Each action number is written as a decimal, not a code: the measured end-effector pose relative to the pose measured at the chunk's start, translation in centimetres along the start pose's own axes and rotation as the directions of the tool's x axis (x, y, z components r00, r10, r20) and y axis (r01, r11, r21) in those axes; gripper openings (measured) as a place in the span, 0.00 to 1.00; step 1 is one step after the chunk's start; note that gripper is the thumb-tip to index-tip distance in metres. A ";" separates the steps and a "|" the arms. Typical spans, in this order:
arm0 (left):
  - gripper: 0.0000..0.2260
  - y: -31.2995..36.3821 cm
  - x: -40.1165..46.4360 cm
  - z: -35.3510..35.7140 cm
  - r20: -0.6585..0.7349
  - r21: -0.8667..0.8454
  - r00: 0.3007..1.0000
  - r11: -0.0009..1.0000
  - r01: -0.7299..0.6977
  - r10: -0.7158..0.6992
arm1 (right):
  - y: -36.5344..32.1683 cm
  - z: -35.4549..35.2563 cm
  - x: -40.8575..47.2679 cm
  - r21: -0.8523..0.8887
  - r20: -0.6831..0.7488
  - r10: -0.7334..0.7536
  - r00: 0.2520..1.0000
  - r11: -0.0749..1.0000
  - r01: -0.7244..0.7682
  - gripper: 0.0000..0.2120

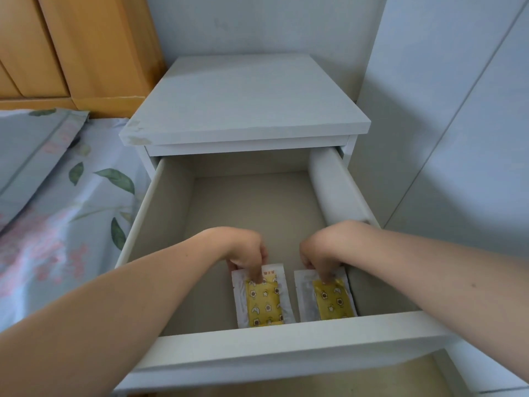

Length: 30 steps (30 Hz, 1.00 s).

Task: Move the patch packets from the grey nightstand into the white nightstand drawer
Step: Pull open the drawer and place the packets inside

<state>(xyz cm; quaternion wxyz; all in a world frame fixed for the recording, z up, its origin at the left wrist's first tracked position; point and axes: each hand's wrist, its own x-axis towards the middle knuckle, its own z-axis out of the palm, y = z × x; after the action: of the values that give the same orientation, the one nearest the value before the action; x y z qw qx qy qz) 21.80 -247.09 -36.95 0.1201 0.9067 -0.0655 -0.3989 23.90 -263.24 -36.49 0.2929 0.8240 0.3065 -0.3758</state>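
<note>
Evidently the placing step: the white nightstand stands beside the bed, its upper drawer pulled open. Both patch packets lie flat on the drawer floor near the front wall, just apart: the left hand pinches the left packet, the right hand the right packet. Next, probably, letting go and withdrawing upward. Small red print on the left packet is unreadable.

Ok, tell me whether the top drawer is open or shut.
Open. The top drawer is pulled well out from under the nightstand top, its floor in view, with two packets lying inside near the front.
</note>
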 end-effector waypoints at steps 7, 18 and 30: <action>0.11 1.3 0.1 1.0 -0.020 -0.043 0.999 0.998 -0.038 0.038 | 0.1 0.4 0.0 0.096 -0.044 0.071 0.997 0.993 -0.067 0.15; 0.10 0.5 -4.7 -5.3 -0.361 0.165 0.932 0.982 0.086 -0.021 | 4.0 -5.5 -6.6 0.417 -0.318 0.146 0.937 0.909 0.000 0.16; 0.14 10.0 -38.1 -36.5 -0.756 0.143 0.653 0.985 0.099 0.044 | 15.6 -32.5 -42.3 0.601 -0.567 0.346 0.747 0.794 0.088 0.20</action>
<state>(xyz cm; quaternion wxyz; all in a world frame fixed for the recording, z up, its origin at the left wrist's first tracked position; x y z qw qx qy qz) 22.89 -242.51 16.50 0.0522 0.9980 -0.0300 0.0201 27.07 -262.08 19.02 -0.0784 0.9706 0.1942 -0.1188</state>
